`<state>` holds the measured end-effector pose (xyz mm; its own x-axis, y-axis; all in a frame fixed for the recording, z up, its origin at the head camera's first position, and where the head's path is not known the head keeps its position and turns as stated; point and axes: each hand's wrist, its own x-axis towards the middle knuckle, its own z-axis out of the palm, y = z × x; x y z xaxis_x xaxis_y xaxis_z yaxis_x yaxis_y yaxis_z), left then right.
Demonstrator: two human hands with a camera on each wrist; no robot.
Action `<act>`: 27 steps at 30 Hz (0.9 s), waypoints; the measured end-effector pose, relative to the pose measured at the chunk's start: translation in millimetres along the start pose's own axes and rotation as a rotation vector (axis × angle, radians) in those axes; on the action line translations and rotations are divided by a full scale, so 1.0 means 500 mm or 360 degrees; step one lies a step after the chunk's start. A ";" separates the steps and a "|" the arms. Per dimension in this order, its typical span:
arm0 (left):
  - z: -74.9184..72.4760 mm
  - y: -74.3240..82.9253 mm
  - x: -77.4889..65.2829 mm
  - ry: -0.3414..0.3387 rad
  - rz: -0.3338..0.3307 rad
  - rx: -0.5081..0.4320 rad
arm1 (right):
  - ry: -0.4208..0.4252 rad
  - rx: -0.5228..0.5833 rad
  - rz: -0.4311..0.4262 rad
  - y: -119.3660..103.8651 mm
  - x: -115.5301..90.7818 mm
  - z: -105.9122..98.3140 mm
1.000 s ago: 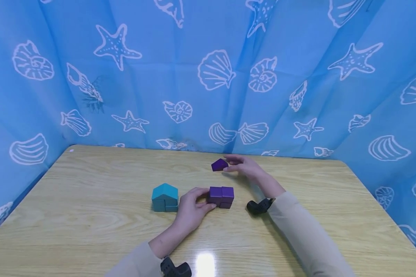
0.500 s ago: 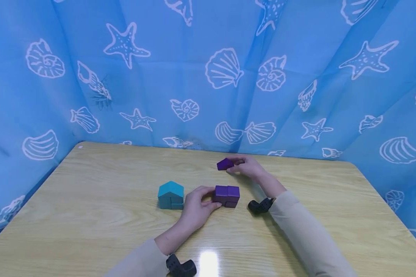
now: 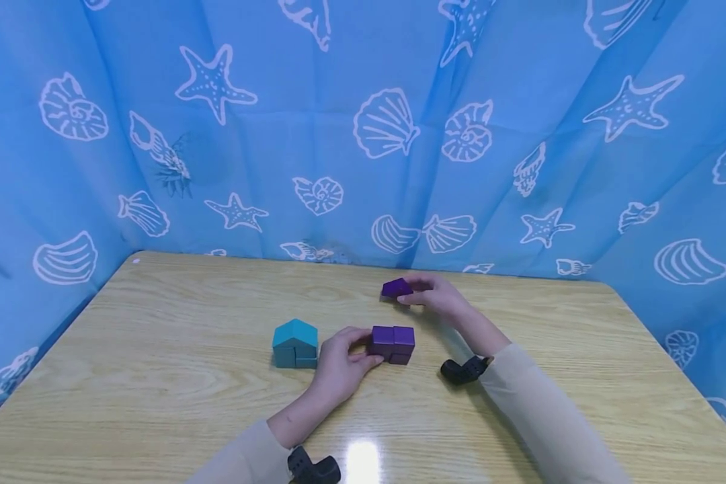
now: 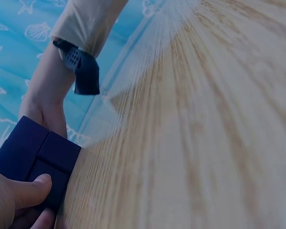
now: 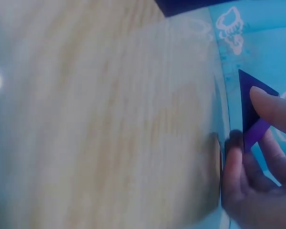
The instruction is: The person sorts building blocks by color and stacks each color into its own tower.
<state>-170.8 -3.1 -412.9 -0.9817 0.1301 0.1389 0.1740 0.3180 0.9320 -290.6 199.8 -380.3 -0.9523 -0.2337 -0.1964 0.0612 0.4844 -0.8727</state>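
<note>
My left hand grips the left side of a small stack of purple blocks standing on the table. The left wrist view shows its thumb flat on the face of these dark purple blocks, seams visible between them. Farther back, my right hand pinches a purple triangular block. In the right wrist view, thumb and fingers close on that triangular block from one side. Left of my left hand stands a teal block house with a peaked top, its right side close to the knuckles.
The wooden table has its far edge just behind my right hand. A blue curtain printed with white shells and starfish hangs behind it. Black cameras sit on both wrists.
My right hand has closed its fingers on the purple triangular block and shifted it slightly to the right. The left hand keeps its hold on the purple stack. The head view has shifted a little.
</note>
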 end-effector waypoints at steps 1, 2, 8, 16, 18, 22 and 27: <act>0.001 0.000 0.001 -0.0002 0.0000 -0.0004 | -0.0003 0.0020 0.0002 0.001 -0.005 -0.002; 0.001 0.001 0.001 -0.0004 -0.0002 -0.0004 | -0.0009 0.0030 -0.0004 0.001 -0.010 -0.004; -0.001 0.003 -0.001 0.0021 0.0009 0.0014 | -0.0013 0.0082 -0.0069 0.004 -0.034 -0.007; 0.001 0.001 -0.002 0.0019 0.0002 0.0043 | 0.0036 0.0197 -0.0117 -0.007 -0.072 -0.010; 0.002 0.002 -0.001 0.0018 0.0004 0.0048 | 0.0045 0.0222 -0.0133 -0.012 -0.085 -0.013; 0.002 0.001 -0.002 0.0021 0.0013 0.0048 | 0.0058 0.0289 -0.0156 -0.023 -0.105 -0.014; 0.002 0.000 -0.003 0.0016 0.0014 0.0045 | 0.0065 0.0290 -0.0162 -0.031 -0.127 -0.013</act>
<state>-169.4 -2.2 -413.5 -0.9808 0.1236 0.1507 0.1848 0.3433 0.9209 -232.8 212.6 -351.4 -0.9674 -0.2375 -0.0884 0.0139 0.2985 -0.9543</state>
